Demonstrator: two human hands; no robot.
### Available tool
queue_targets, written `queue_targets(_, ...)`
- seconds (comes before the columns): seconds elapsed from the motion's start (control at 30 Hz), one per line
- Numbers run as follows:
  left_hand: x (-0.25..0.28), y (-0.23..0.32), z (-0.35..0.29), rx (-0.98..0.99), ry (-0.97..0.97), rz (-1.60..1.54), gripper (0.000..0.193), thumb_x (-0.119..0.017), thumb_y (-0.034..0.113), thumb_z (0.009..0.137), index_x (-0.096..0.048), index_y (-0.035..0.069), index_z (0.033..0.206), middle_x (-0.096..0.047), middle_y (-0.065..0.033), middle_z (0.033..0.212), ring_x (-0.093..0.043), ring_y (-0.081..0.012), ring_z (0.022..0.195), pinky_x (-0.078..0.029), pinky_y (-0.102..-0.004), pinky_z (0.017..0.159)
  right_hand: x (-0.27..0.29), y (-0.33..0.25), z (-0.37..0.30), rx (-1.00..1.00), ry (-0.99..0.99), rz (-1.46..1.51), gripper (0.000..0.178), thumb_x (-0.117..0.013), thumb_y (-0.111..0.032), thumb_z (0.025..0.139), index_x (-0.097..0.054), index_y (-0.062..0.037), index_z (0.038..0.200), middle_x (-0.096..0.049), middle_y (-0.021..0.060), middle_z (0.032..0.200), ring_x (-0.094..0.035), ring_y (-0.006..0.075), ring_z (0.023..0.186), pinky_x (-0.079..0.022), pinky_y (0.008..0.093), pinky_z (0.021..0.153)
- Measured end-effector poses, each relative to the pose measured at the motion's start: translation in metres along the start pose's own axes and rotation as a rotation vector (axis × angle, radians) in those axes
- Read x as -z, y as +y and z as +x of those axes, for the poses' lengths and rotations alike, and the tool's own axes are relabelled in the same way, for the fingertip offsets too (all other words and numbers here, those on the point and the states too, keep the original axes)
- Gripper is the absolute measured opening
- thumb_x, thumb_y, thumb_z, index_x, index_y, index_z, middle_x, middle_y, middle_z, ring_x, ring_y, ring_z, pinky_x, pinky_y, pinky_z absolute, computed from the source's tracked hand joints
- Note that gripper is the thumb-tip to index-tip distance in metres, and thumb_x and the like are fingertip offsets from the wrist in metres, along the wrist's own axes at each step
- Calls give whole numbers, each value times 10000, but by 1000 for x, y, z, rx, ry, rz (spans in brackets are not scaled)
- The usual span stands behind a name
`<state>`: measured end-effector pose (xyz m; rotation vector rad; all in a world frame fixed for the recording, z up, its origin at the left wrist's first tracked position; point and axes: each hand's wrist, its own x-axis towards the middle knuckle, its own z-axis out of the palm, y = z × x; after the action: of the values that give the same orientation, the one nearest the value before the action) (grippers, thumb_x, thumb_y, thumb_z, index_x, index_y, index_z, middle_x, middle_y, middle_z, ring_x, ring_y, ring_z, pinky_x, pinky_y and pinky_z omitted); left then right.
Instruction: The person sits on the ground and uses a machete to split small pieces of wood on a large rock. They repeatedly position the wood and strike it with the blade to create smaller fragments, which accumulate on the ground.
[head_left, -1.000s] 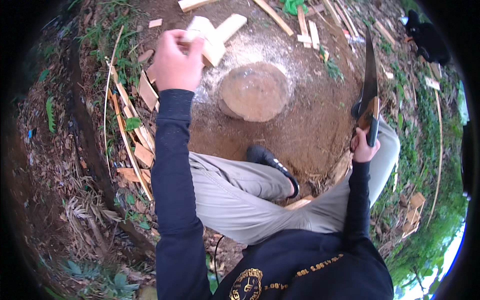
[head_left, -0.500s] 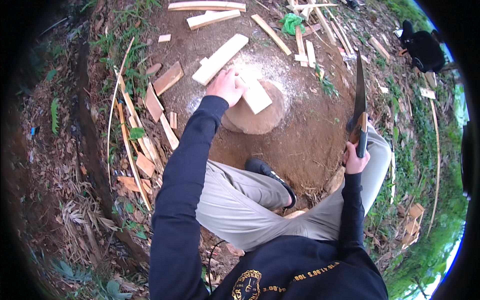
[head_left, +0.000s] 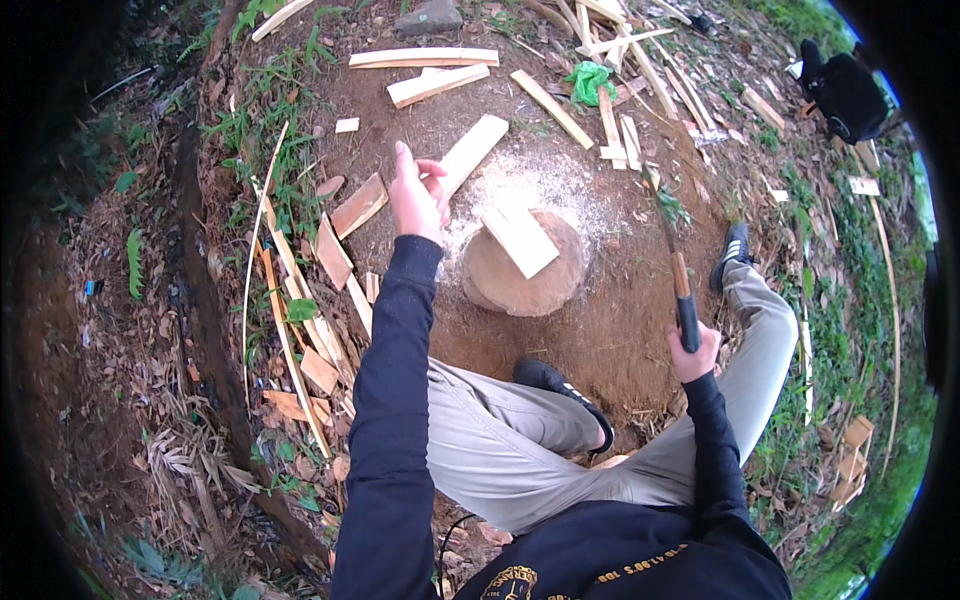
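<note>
My left hand is raised with nothing in it, its fingers apart, beside a long pale board lying on the ground beyond the stump. My right hand is wrapped round the black-and-wood handle of a hand saw. The saw's dark blade points away from me and shows nearly edge-on. Between my hands a short pale plank rests untouched on the round wooden stump. Pale sawdust is scattered around the stump.
Wood offcuts and long strips lie to the left. Ahead are more boards and a green plastic bag by a pile of sticks. A black bag stands at far right. My shoe is near the stump.
My left hand has let go of the short plank and lifted away to the left. My right hand has brought the saw lower and leftward, turning its blade. The view has shifted slightly.
</note>
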<state>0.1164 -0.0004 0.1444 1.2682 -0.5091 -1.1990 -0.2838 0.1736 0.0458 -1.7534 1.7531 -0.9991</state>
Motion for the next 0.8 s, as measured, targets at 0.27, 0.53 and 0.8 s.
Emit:
queue_targets(0.27,5,-63,-17,-312,-391,1495,527,-697,399,831,-576,32,1190,-647,-195,1094,-626,-374,1045,-481,-427,940,-11,-2,5,145,-76,22,169,-669,-72,746,-531,-29,659,-460,140,532,-534,315,457,-421,371,482)
queue_targets(0.53,8,-26,-53,-110,-267,1277,498,-693,293,892,-543,56,1304,-668,-104,1047,-662,-185,887,-527,-315,791,4,-15,65,135,-287,29,143,-681,-89,710,-558,-27,671,-531,171,564,-599,371,548,-480,406,537)
queue_targets(0.8,135,-10,-281,-456,756,853,199,-486,182,1027,-544,50,890,-452,48,678,-370,-31,560,-280,-215,495,-13,44,113,402,-363,-34,183,-707,-148,686,-555,-51,656,-585,161,637,-613,379,618,-501,454,594)
